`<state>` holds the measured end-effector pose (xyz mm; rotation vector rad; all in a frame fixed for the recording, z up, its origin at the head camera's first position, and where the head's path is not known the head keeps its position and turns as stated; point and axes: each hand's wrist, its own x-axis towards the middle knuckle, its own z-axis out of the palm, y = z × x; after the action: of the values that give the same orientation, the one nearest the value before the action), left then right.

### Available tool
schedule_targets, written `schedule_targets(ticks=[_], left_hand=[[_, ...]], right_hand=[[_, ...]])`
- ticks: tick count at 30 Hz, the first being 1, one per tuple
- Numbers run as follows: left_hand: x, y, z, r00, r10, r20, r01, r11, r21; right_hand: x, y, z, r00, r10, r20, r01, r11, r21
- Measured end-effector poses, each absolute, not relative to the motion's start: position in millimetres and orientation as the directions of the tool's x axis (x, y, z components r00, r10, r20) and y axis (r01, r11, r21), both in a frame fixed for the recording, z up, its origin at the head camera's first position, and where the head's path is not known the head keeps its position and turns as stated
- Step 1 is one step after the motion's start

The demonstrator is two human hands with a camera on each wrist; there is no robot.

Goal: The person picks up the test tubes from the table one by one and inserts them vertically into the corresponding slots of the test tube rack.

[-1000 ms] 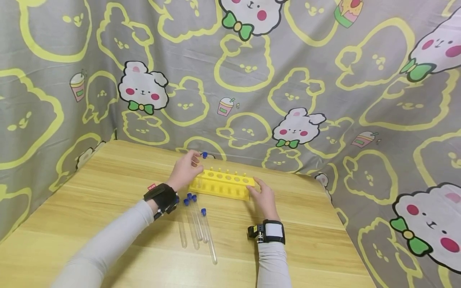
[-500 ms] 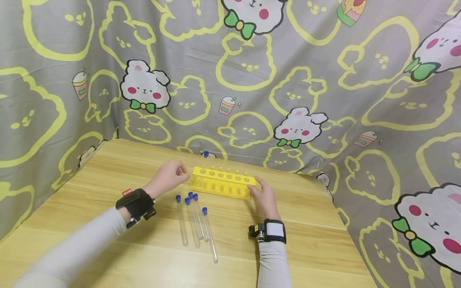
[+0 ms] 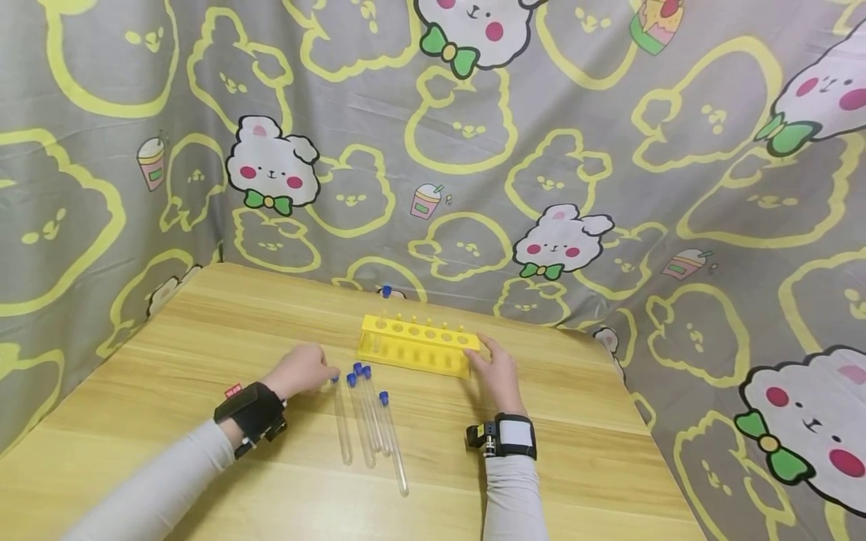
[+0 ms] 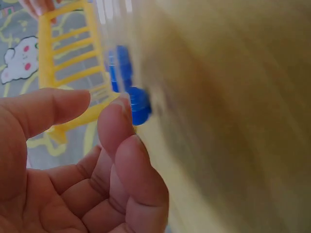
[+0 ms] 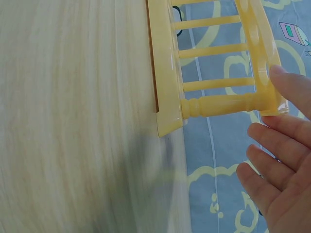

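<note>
In the head view my left hand (image 3: 301, 371) reaches the blue cap of the leftmost test tube (image 3: 343, 424) lying on the table. The left wrist view shows its thumb and index finger apart, the fingertips beside a blue cap (image 4: 140, 106); whether they touch it I cannot tell. More capped clear test tubes (image 3: 399, 458) lie alongside. A yellow test tube rack (image 3: 419, 364) stands behind them, with one blue-capped tube (image 3: 386, 291) upright in its left end hole. My right hand (image 3: 497, 373) holds the rack's right end between thumb and fingers.
The wooden table (image 3: 582, 443) carries the rack and the loose tubes. A grey patterned curtain (image 3: 365, 113) hangs behind the table and along both sides. Small yellow pegs (image 3: 429, 322) stick up along the rack's back edge.
My left hand has let go of the tube in the rack's left end, drawn back leftward, then come down to the leftmost lying tube's cap. The right hand stays at the rack.
</note>
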<state>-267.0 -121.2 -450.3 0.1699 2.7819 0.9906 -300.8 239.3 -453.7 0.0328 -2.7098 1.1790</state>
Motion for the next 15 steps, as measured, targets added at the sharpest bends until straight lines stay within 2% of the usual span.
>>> schedule_targets(ticks=[7,15], left_hand=[[-271,-120,-464,-0.975,0.133,-0.177,-0.007,0.783,0.622],[-270,-114,-465,-0.975,0.137,-0.175,-0.004,0.776,0.630]], right_hand=[[-300,239,-454,-0.983,0.054,0.176,-0.091,0.687,-0.721],[-301,239,-455,-0.982,0.053,0.180,-0.097,0.680,-0.727]])
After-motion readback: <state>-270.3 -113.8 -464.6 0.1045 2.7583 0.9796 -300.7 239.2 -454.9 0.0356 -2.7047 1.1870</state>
